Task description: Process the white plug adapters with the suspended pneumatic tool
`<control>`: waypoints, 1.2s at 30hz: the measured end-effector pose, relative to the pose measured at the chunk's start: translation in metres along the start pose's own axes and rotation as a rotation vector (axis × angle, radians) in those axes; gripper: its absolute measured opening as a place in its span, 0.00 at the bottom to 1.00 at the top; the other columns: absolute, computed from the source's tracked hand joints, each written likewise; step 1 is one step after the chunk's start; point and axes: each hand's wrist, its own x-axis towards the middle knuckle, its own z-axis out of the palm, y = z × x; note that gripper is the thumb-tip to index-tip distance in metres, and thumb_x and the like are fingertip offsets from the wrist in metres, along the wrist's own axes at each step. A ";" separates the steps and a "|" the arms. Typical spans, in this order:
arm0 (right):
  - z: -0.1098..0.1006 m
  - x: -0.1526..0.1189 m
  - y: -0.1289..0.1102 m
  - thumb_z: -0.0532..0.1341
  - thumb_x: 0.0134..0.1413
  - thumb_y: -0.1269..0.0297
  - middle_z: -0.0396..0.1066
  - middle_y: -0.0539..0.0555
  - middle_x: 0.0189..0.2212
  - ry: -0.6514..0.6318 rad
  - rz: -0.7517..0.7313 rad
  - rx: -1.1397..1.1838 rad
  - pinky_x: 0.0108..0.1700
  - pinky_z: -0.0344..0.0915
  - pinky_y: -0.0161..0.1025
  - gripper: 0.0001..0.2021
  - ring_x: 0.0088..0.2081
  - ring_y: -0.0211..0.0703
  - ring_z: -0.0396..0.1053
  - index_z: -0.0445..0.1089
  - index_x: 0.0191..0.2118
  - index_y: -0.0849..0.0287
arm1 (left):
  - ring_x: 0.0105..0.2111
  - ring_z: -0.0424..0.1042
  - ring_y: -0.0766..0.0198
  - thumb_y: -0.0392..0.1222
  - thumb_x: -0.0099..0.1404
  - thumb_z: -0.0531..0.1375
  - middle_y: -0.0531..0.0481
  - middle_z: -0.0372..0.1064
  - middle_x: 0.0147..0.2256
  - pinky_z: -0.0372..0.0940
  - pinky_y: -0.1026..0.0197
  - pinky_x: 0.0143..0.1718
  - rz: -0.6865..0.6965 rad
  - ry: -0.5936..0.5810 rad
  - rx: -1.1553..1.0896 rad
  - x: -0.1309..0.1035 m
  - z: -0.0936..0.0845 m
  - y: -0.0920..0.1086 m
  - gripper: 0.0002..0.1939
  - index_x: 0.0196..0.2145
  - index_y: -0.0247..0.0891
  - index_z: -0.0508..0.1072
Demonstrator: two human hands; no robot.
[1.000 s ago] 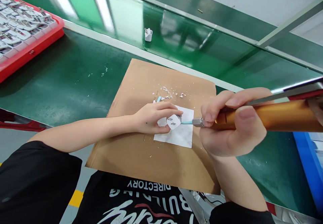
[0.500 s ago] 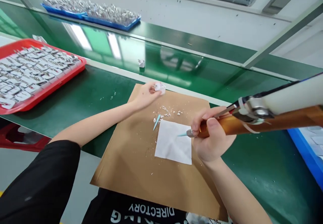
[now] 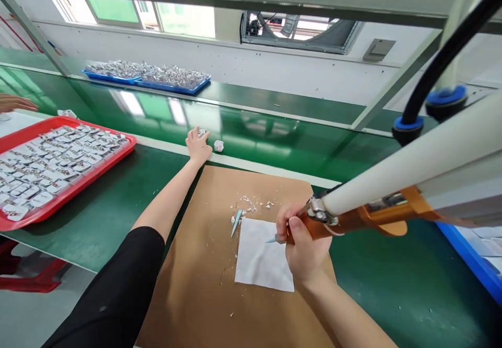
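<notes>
My left hand (image 3: pixel 199 148) reaches to the green surface beyond the cardboard, its fingers around a small white part (image 3: pixel 202 133) with metal on it. Just right of it stands another small white part (image 3: pixel 218 146). My right hand (image 3: pixel 301 246) is wrapped round an orange-brown tool handle (image 3: pixel 309 227), whose pale blue pointed tip is over a white cloth (image 3: pixel 263 256). A loose light blue blade-like piece (image 3: pixel 236 223) lies beside the cloth's upper left corner, near white shavings (image 3: pixel 248 205).
Brown cardboard (image 3: pixel 196 285) lies under the cloth. On the left is a red tray (image 3: pixel 131 146) of white parts; blue trays (image 3: pixel 196 89) stand on the back ledge. White tubing (image 3: pixel 376 175) crosses the right side, above a blue bin (image 3: pixel 466 256). Another person's hand (image 3: pixel 15 103) shows far left.
My left hand has moved left and away from me, past the cardboard's edge. Two white parts are now beside each other there. My right hand keeps the tool. The view has tilted up.
</notes>
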 end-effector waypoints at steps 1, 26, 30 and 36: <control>0.000 -0.001 0.000 0.57 0.55 0.68 0.60 0.45 0.15 -0.005 0.003 -0.002 0.14 0.49 0.30 0.08 0.15 0.30 0.55 0.63 0.26 0.58 | 0.66 0.38 0.40 0.28 0.47 0.57 0.40 0.45 0.65 0.37 0.39 0.64 -0.039 0.003 -0.022 0.005 -0.004 -0.005 0.30 0.50 0.35 0.73; 0.007 0.011 0.014 0.60 0.50 0.64 0.60 0.46 0.14 0.155 -0.033 -0.068 0.14 0.49 0.31 0.10 0.15 0.31 0.55 0.62 0.22 0.59 | 0.50 0.70 0.59 0.38 0.60 0.59 0.45 0.71 0.45 0.68 0.57 0.49 0.134 -0.500 -0.632 -0.171 -0.046 0.061 0.06 0.36 0.40 0.75; 0.007 0.013 0.016 0.60 0.51 0.64 0.60 0.46 0.15 0.142 -0.053 -0.073 0.14 0.48 0.31 0.09 0.15 0.31 0.55 0.63 0.23 0.59 | 0.51 0.69 0.61 0.38 0.63 0.58 0.46 0.69 0.47 0.67 0.57 0.51 0.315 -0.442 -0.467 -0.177 -0.050 0.063 0.06 0.36 0.41 0.75; 0.005 0.021 0.018 0.58 0.53 0.64 0.60 0.46 0.15 0.077 -0.047 -0.085 0.15 0.47 0.31 0.11 0.15 0.31 0.55 0.61 0.22 0.58 | 0.48 0.70 0.58 0.41 0.65 0.58 0.47 0.71 0.48 0.67 0.54 0.50 0.463 -0.420 -0.223 -0.188 -0.046 0.068 0.15 0.49 0.43 0.70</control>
